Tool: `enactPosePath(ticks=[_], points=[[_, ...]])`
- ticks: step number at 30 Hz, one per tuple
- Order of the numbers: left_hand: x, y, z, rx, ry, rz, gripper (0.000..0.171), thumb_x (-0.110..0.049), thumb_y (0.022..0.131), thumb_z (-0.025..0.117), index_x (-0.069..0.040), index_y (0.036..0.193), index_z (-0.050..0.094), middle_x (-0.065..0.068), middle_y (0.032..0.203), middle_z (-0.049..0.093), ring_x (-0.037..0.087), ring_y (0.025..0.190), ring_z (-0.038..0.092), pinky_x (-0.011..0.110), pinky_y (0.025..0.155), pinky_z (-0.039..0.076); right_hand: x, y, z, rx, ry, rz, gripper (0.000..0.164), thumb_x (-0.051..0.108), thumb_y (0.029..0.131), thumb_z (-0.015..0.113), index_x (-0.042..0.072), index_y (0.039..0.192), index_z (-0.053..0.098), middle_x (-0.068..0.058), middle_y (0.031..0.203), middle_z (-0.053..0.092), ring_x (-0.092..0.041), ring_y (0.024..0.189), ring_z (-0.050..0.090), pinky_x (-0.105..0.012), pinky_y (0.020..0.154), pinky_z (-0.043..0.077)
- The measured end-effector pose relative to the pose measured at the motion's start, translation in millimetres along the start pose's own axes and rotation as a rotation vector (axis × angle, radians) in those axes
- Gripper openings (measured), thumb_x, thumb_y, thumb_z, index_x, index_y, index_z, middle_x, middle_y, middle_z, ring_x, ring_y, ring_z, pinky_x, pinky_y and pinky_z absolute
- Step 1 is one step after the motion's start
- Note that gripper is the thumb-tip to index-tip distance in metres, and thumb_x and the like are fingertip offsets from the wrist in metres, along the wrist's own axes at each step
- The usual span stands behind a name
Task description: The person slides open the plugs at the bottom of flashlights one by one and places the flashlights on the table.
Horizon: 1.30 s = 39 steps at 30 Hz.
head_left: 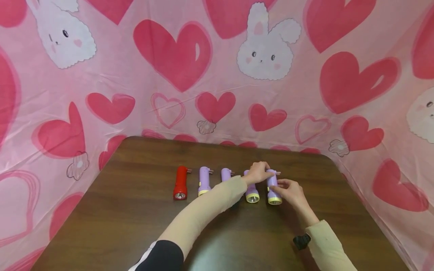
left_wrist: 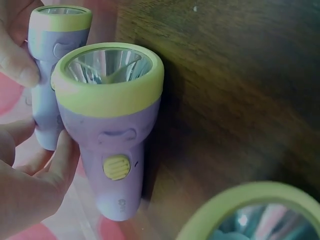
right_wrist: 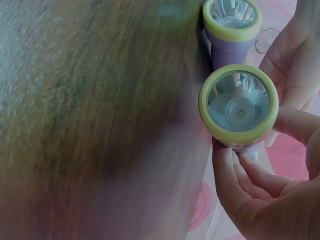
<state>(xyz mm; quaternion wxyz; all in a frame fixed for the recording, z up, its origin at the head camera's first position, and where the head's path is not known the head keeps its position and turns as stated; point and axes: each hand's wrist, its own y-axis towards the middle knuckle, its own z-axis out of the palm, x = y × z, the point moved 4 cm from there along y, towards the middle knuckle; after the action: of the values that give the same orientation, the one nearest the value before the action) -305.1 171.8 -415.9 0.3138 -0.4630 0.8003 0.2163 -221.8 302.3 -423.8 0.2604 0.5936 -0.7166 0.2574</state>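
At the right end of a row lies a purple flashlight (head_left: 272, 181) with a yellow rim and plug prongs at its tail. My right hand (head_left: 292, 191) grips it from the right, thumb and fingers around the body near the lamp end, as the right wrist view shows. The left hand (head_left: 257, 172) reaches across and pinches its tail end between the fingertips. Another purple flashlight (left_wrist: 112, 145), with a yellow switch, lies just left of the held one, its upper body partly behind the left hand in the head view.
Further left lie a red flashlight (head_left: 181, 183) and two more purple ones, a purple flashlight (head_left: 204, 178) and a purple flashlight (head_left: 226, 174), partly covered by the left sleeve (head_left: 207, 207). Pink heart-patterned cloth (head_left: 230, 82) hangs behind the brown wooden table (head_left: 135, 218).
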Motion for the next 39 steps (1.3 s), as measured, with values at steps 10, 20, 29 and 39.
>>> enactPosePath(ticks=[10, 20, 29, 39], points=[[1.2, 4.7, 9.1, -0.003, 0.034, 0.001, 0.024, -0.028, 0.092, 0.068, -0.008, 0.103, 0.073, 0.003, 0.103, 0.075, 0.018, 0.094, 0.069, 0.02, 0.076, 0.051, -9, 3, 2, 0.024, 0.021, 0.046, 0.053, 0.033, 0.088, 0.073, -0.009, 0.119, 0.065, -0.028, 0.115, 0.07, -0.028, 0.097, 0.07, -0.028, 0.072, 0.058], [2.3, 7.7, 14.9, 0.02, 0.038, -0.043, 0.024, -0.029, 0.092, 0.068, -0.007, 0.101, 0.075, 0.003, 0.099, 0.076, 0.012, 0.08, 0.061, 0.02, 0.07, 0.047, -16, 7, 5, 0.032, 0.016, 0.073, 0.05, 0.032, 0.088, 0.073, -0.007, 0.118, 0.066, -0.026, 0.113, 0.07, -0.023, 0.092, 0.067, -0.026, 0.069, 0.054], [1.9, 8.6, 15.9, 0.022, 0.029, -0.045, 0.023, -0.027, 0.092, 0.068, -0.005, 0.092, 0.075, 0.0, 0.082, 0.072, 0.009, 0.067, 0.051, 0.017, 0.059, 0.039, -16, 8, 4, 0.034, 0.062, 0.075, 0.05, 0.031, 0.087, 0.074, -0.009, 0.117, 0.065, -0.026, 0.11, 0.072, -0.02, 0.089, 0.068, -0.025, 0.068, 0.056], [3.8, 14.9, 23.9, 0.036, 0.063, -0.054, 0.046, -0.027, 0.089, 0.068, -0.017, 0.054, 0.04, -0.008, 0.053, 0.036, 0.009, 0.055, 0.039, 0.019, 0.052, 0.031, -20, 10, 5, 0.067, 0.149, 0.11, 0.051, 0.027, 0.09, 0.071, -0.012, 0.121, 0.061, -0.028, 0.115, 0.069, -0.014, 0.087, 0.066, -0.029, 0.073, 0.06]])
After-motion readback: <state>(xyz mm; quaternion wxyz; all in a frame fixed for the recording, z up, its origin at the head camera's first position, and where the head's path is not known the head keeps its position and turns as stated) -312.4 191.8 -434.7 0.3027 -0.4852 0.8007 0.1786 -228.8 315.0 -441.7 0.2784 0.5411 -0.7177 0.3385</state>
